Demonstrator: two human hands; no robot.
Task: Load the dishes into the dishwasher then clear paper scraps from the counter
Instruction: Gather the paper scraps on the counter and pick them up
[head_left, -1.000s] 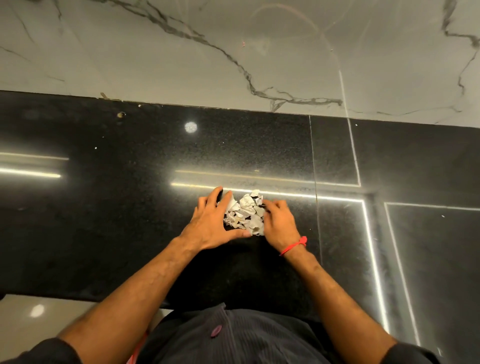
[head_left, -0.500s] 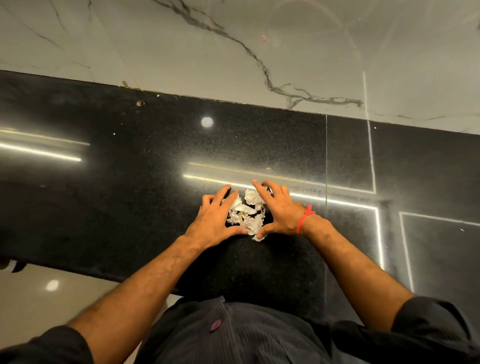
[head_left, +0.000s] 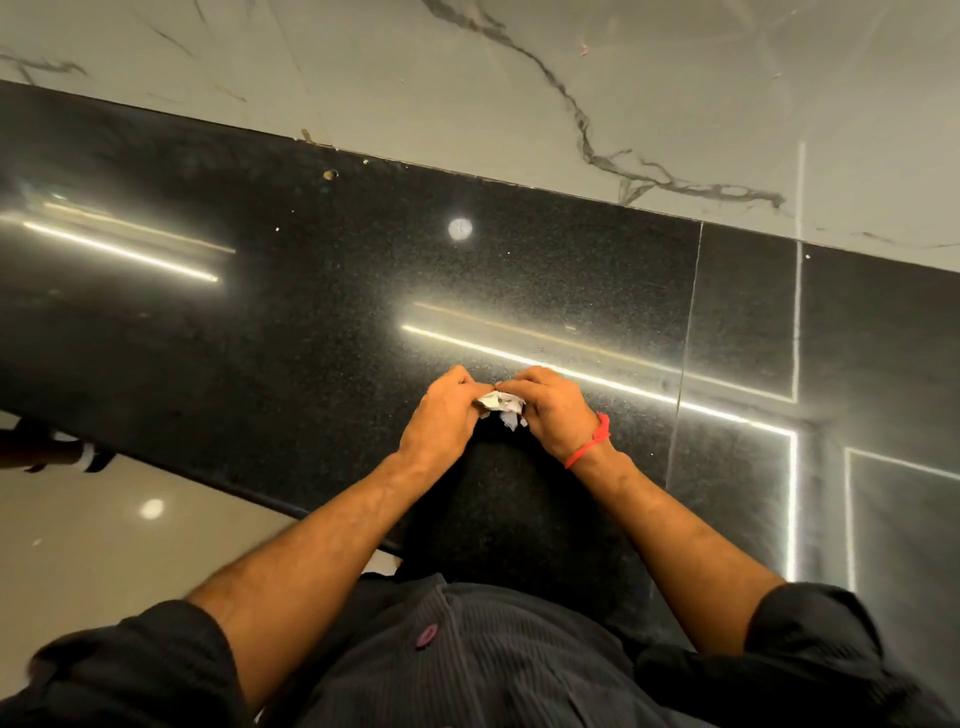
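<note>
A small bunch of crumpled white paper scraps (head_left: 500, 407) is squeezed between my two hands over the black granite counter (head_left: 311, 322). My left hand (head_left: 448, 420) curls round the bunch from the left, fingers bent over its top. My right hand (head_left: 557, 410), with a red thread at the wrist, curls round it from the right. The fingertips of both hands meet above the paper, so most of the scraps are hidden. No dishes and no dishwasher are in view.
A white marble wall (head_left: 519, 93) with grey veins rises behind the counter. The counter's front edge runs diagonally at the lower left, with beige floor (head_left: 104, 545) below it. A small speck (head_left: 330, 174) lies near the wall. A person's foot (head_left: 57, 452) shows at the far left.
My hands were spread flat on either side of the loose pile. They have closed inward and curled over it, gathering the scraps into a tight bunch. The view has tilted.
</note>
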